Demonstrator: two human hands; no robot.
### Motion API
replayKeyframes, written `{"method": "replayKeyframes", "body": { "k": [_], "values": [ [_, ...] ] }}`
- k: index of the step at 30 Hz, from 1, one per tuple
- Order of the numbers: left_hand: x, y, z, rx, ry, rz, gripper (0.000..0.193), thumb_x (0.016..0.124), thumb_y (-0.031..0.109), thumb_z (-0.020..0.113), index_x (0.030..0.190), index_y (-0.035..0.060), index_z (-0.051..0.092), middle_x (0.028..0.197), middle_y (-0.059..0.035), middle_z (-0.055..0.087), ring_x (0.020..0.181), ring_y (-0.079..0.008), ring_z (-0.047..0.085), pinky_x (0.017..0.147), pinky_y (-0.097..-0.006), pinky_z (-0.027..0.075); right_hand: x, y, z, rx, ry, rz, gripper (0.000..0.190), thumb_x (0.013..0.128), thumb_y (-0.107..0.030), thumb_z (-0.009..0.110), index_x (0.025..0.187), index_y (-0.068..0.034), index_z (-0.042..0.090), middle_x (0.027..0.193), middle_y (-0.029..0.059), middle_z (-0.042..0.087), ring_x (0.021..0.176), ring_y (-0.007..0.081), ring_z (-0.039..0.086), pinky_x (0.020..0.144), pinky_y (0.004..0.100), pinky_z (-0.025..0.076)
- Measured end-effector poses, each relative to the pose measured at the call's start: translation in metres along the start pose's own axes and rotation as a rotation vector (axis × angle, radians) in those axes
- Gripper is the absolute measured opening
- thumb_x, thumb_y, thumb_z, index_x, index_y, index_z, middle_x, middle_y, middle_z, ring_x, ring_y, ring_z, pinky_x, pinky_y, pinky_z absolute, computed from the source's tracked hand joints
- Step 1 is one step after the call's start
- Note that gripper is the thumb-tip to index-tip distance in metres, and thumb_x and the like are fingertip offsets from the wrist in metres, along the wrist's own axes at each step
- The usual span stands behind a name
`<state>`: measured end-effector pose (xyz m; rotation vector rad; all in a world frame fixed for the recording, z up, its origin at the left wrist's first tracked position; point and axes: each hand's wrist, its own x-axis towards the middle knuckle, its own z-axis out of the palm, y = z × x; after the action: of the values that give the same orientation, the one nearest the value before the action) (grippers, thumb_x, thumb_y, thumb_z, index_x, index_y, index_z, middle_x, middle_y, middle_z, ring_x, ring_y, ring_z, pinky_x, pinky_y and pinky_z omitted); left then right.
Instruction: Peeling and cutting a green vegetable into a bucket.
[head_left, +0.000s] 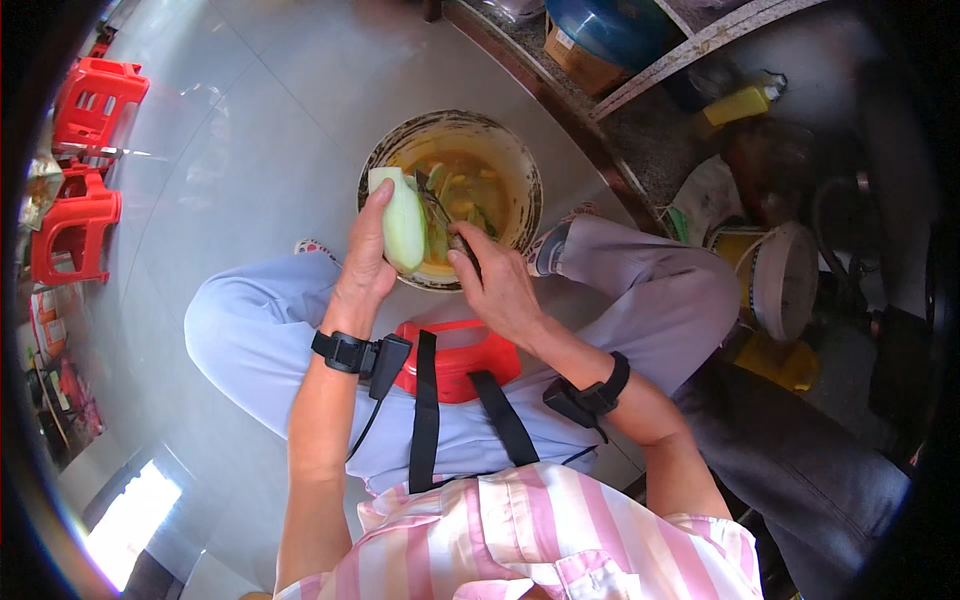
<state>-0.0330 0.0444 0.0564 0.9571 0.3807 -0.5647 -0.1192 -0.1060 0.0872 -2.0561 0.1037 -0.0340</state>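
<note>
My left hand (366, 259) grips a pale green gourd (403, 229), its thumb lying along the near side. The gourd looks peeled over most of what shows, and its upper end is flat. In my right hand (501, 289) is a peeler or small knife (439, 210) with a dark handle. Its blade lies close beside the gourd's right side; whether they touch I cannot tell. Both hands are over the near part of a round bucket (521, 187) with a dark-streaked inner wall. Murky yellow-brown liquid and green peelings (469, 191) fill its bottom.
Between my knees is a red plastic stool (457, 382). Red stools (75, 225) stand along the left side of the tiled floor (247, 135). A shelf (577, 127), a yellow bottle (739, 105) and a lidded bucket (780, 281) are at right. Another person's dark trouser leg (795, 450) extends beside me.
</note>
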Motion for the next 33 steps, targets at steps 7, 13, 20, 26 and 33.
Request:
{"method": "replayKeyframes", "body": {
  "k": [7,13,20,26,33],
  "values": [
    [0.003,-0.008,0.005,0.02,0.022,0.029,0.04,0.083,0.037,0.063,0.106,0.0057,0.053,0.09,-0.0037,0.056,0.079,-0.0128,0.056,0.072,-0.0288,0.047,-0.007,-0.002,0.004,-0.064,-0.019,0.013,0.03,0.088,-0.014,0.052,0.114,0.001,0.05,0.088,0.0258,0.061,0.082,0.042,0.06,0.07,0.0442,0.047],
    [0.004,-0.012,0.005,0.128,0.118,0.134,0.038,0.084,0.035,0.062,0.107,0.0054,0.052,0.089,-0.0036,0.056,0.08,-0.0126,0.055,0.07,-0.0279,0.046,-0.011,-0.005,0.008,-0.068,-0.043,0.017,0.03,0.088,-0.012,0.051,0.115,0.001,0.048,0.088,0.026,0.06,0.082,0.0433,0.058,0.068,0.0459,0.046],
    [0.025,0.015,-0.015,-0.073,0.27,0.277,0.042,0.085,0.041,0.059,0.109,0.0086,0.051,0.092,-0.0041,0.056,0.082,-0.0161,0.056,0.074,-0.0316,0.048,-0.039,-0.01,0.014,-0.077,-0.221,-0.025,0.028,0.087,-0.013,0.052,0.11,0.002,0.047,0.086,0.0256,0.059,0.078,0.044,0.057,0.066,0.0493,0.045],
    [0.014,0.034,-0.003,-0.177,0.08,0.233,0.051,0.084,0.051,0.055,0.109,0.0069,0.051,0.093,-0.0092,0.057,0.082,-0.0225,0.058,0.071,-0.0361,0.051,-0.026,0.014,0.017,-0.046,-0.185,0.106,0.027,0.087,-0.014,0.052,0.11,0.0,0.05,0.079,0.0255,0.059,0.075,0.0433,0.058,0.066,0.0479,0.044],
    [0.003,0.022,-0.003,-0.099,-0.119,0.077,0.055,0.084,0.053,0.056,0.113,0.0059,0.052,0.097,-0.01,0.061,0.085,-0.0192,0.06,0.072,-0.0321,0.052,-0.011,0.009,0.008,-0.011,-0.118,0.146,0.028,0.086,-0.015,0.054,0.11,0.0,0.053,0.082,0.0242,0.061,0.078,0.041,0.06,0.068,0.0427,0.047]
  ]
}}
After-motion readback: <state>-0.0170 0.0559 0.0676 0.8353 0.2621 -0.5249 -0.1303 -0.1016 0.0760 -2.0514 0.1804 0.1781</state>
